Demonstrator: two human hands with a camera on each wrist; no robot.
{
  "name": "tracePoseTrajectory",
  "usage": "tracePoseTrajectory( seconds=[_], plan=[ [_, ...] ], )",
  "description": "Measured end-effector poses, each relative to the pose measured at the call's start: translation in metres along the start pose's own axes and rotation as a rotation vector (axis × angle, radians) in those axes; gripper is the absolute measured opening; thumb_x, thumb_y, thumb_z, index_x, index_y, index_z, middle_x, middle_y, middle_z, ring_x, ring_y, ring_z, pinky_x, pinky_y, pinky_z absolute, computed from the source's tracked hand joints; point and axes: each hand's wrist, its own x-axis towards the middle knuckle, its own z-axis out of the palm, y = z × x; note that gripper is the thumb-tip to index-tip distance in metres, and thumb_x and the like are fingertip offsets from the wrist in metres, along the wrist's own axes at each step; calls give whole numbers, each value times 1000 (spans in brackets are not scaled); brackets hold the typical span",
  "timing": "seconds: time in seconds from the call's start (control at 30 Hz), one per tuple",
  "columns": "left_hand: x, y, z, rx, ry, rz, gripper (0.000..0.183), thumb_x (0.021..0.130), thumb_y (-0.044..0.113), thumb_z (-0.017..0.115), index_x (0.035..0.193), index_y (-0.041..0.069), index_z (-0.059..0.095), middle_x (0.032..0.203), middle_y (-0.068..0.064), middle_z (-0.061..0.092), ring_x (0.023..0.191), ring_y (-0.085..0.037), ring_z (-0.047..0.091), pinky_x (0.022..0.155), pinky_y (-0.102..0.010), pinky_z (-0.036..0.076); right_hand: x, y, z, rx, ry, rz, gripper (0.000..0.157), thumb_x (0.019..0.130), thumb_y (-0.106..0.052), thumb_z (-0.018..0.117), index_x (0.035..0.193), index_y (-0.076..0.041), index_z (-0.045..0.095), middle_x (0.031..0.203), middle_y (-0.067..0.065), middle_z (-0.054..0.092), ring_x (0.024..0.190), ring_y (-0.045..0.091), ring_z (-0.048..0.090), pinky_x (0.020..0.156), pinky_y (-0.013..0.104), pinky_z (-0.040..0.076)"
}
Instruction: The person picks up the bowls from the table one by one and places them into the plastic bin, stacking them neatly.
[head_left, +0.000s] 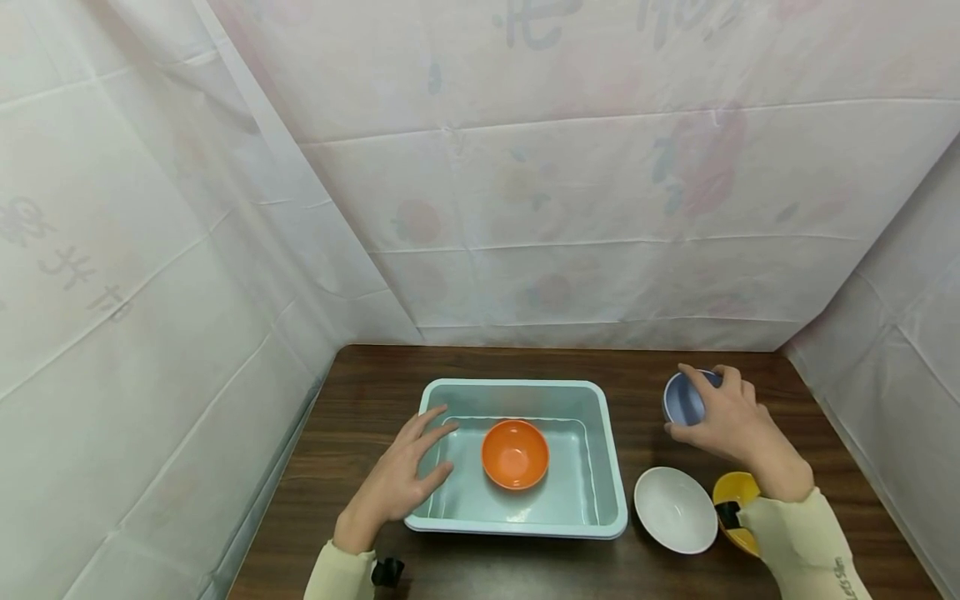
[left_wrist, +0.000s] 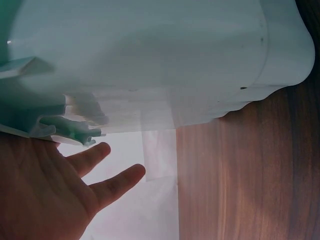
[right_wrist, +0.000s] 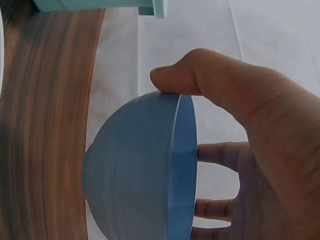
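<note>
My right hand (head_left: 731, 425) grips a blue bowl (head_left: 682, 402) by its rim at the right back of the table. In the right wrist view the thumb presses the outside of this bowl (right_wrist: 132, 165), and the other fingers reach the rim's far side. My left hand (head_left: 393, 479), fingers spread, hovers by the left rim of a pale green plastic basin (head_left: 517, 532). Inside the basin sits an orange bowl (head_left: 515, 454), upright near the middle. The left wrist view shows the basin's outer wall (left_wrist: 150, 60) close beside the left hand (left_wrist: 45, 192).
A white bowl (head_left: 675, 510) stands on the wooden table (head_left: 360, 400), right of the basin. Beside it, a yellow bowl (head_left: 733, 487) lies partly under the right sleeve (head_left: 798, 537). White printed sheets (head_left: 600, 208) hang behind the table and along both sides.
</note>
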Motion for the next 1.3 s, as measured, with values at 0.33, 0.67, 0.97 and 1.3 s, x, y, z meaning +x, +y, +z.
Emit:
tracePoseTrajectory(
  seconds=[0.33, 0.67, 0.97, 1.3],
  plan=[
    [-1, 1, 0, -1, -2, -12, 49, 101, 43, 61, 147, 25, 57, 165, -5, 37, 154, -34, 31, 109, -68, 40, -2, -8, -5, -6, 16, -30, 101, 78, -50, 81, 157, -9, 34, 143, 44, 23, 118, 64, 35, 80, 77, 45],
    [0, 1, 0, -2, 2, -3, 49, 101, 42, 62, 147, 25, 57, 165, -7, 37, 153, -34, 32, 108, -68, 41, -2, -17, -11, -15, 10, -48, 101, 78, -50, 81, 157, -8, 34, 146, 44, 21, 122, 65, 32, 84, 79, 44],
    [0, -1, -1, 3, -13, -11, 49, 102, 43, 60, 148, 26, 56, 165, -5, 36, 154, -36, 30, 110, -69, 38, 3, -25, -14, -46, 3, -73, 102, 76, -51, 83, 157, -10, 35, 146, 43, 23, 124, 65, 33, 83, 79, 43],
    [0, -2, 0, 7, -3, 7, 49, 102, 43, 60, 148, 26, 57, 165, -6, 37, 153, -34, 31, 109, -68, 40, 5, -34, -13, -44, -24, -110, 99, 79, -51, 80, 158, -12, 35, 148, 41, 23, 125, 62, 34, 85, 78, 42]
  ],
)
